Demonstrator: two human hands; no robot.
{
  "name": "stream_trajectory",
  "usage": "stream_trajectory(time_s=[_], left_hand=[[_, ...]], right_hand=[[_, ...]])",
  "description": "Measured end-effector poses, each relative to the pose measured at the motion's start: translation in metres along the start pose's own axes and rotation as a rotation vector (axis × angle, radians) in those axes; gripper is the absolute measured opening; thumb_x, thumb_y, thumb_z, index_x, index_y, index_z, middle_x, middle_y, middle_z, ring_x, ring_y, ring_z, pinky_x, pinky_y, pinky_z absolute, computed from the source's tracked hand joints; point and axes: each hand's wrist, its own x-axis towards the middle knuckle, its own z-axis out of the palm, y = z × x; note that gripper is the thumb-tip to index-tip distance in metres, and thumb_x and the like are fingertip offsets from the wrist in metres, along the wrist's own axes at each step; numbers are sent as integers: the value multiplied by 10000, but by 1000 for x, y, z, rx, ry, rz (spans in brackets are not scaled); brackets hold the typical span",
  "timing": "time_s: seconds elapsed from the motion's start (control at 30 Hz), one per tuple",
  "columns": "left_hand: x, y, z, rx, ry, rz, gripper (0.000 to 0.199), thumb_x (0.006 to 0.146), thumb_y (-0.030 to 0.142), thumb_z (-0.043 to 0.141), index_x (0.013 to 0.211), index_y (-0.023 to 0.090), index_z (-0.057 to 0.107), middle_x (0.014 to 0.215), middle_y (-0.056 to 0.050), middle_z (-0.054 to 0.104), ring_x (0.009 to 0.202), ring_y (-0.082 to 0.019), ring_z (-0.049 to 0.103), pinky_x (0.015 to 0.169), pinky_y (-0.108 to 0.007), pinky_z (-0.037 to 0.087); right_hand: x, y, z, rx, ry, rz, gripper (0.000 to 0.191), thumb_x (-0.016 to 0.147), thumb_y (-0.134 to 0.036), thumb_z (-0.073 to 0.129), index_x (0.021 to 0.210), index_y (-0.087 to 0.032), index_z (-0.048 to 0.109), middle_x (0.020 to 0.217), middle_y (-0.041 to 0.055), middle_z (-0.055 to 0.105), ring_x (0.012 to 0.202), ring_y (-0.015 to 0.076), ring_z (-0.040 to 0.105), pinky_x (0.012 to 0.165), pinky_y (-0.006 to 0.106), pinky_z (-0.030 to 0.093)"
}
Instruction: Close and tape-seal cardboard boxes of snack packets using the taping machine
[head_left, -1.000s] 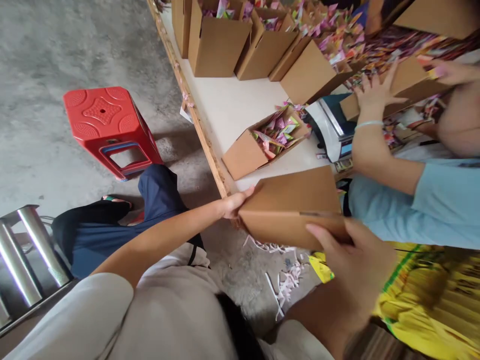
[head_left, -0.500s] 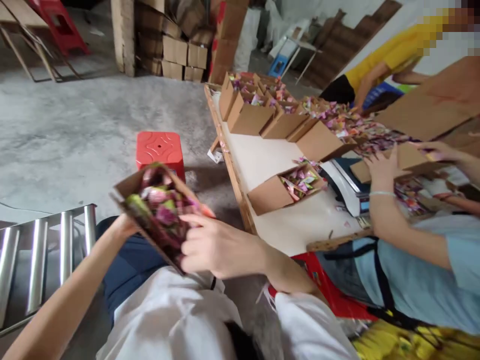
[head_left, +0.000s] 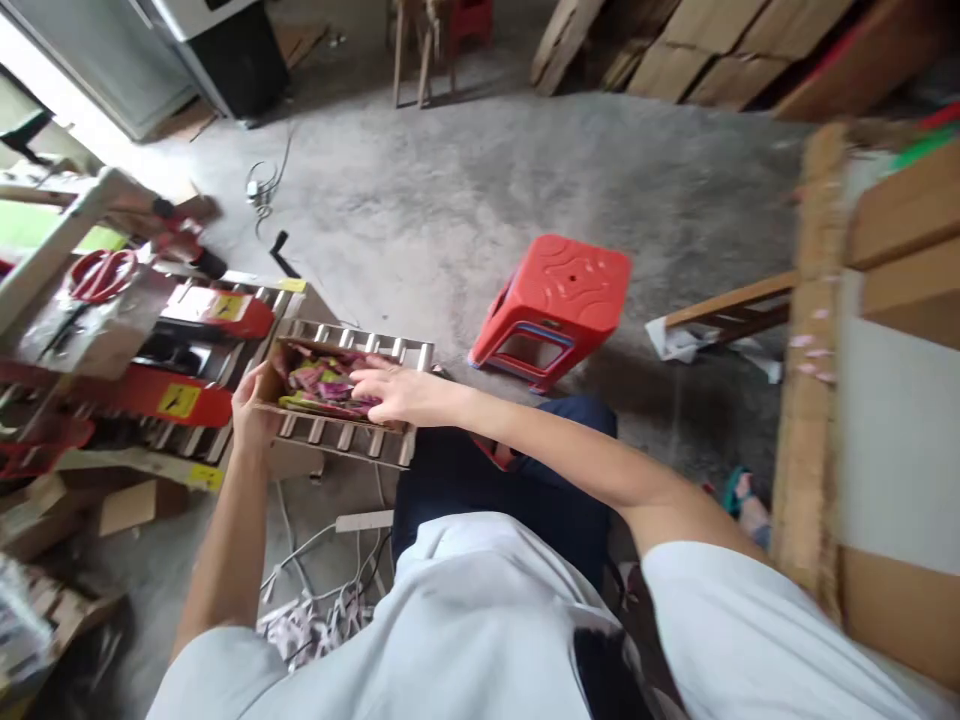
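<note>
A roller conveyor (head_left: 346, 436) lies beneath the left grip (head_left: 255, 412) and right grip (head_left: 396, 394). Between them is an open cardboard box (head_left: 276, 378), its end clamped by the left; the right's hold I cannot tell. Colourful packets (head_left: 322, 380) lie inside, beside the right's fingers.

A red plastic stool (head_left: 577, 285) stands upright on the grey concrete floor (head_left: 420, 210). Right of the stool runs a wood-edged white table (head_left: 806, 450). Beyond the stool, up and right, are stacked cardboard boxes (head_left: 716, 50). Well left of the stool lie red-handled scissors (head_left: 105, 278); down and left of it, a white power strip (head_left: 364, 521) and pale scraps (head_left: 304, 635).
</note>
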Motion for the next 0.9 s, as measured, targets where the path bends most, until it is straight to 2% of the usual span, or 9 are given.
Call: stream_trajectory(time_s=[0.1,0.23,0.37,0.43,0.53,0.6,0.7,0.8,0.9], left_hand=[[17,14,-15,32,-124,-18,489,595,564,849,878,182,733,871,-20,707,772,-138,640,710,-251,548],[37,53,-18,295,-735,-188,490,621,466,869,1017,196,768,946,-82,729,835,-211,686,756,-314,567],[46,81,-22,411,-1032,-263,742,553,536,885,1214,248,708,1177,-104,713,1105,-299,661,933,-384,548],[42,79,-19,500,-971,-213,689,577,538,865,1178,235,717,1148,-97,722,1074,-284,667,909,-369,547],[34,60,-4,635,-675,-82,460,708,557,742,978,186,727,907,-68,728,827,-219,665,764,-329,536],[29,46,11,744,-514,34,379,744,516,707,922,182,686,820,-46,688,763,-203,627,749,-330,511],[17,39,31,971,-340,204,311,784,400,694,1005,188,641,979,-92,668,929,-267,620,888,-426,474],[-6,43,42,1126,-160,353,265,830,339,659,1040,181,627,1150,-166,614,1107,-347,560,973,-511,420],[-28,44,49,1063,-159,461,195,928,287,494,1001,192,648,1081,-148,644,1078,-309,570,972,-458,445]], right_hand=[[-2,-1,15,93,171,285,94,951,-192,592,994,-180,674,1083,89,614,1062,205,536,965,359,456],[10,-5,32,251,-45,406,69,930,-192,636,900,-165,692,919,60,638,913,182,557,776,271,453],[24,-5,36,271,-202,527,93,919,-204,649,928,-149,723,970,90,674,952,214,589,740,289,443],[22,-5,32,305,-204,550,101,915,-171,639,942,-147,733,996,95,685,969,217,605,757,292,450],[12,-4,19,438,-95,539,230,919,-62,559,1016,-169,737,1036,70,702,981,183,631,826,274,467],[6,-3,7,454,113,589,302,940,-47,507,1123,-174,711,1113,72,695,1046,182,626,917,292,471],[6,-2,-5,331,402,770,422,914,-201,651,1326,-134,590,1301,151,612,1230,274,537,1072,426,426],[12,-8,-1,385,287,861,749,737,-249,849,1391,-110,513,1320,187,589,1215,314,553,1057,469,456],[15,-16,13,438,205,896,733,734,-167,833,1390,-124,508,1321,160,595,1167,283,601,1012,421,502]])
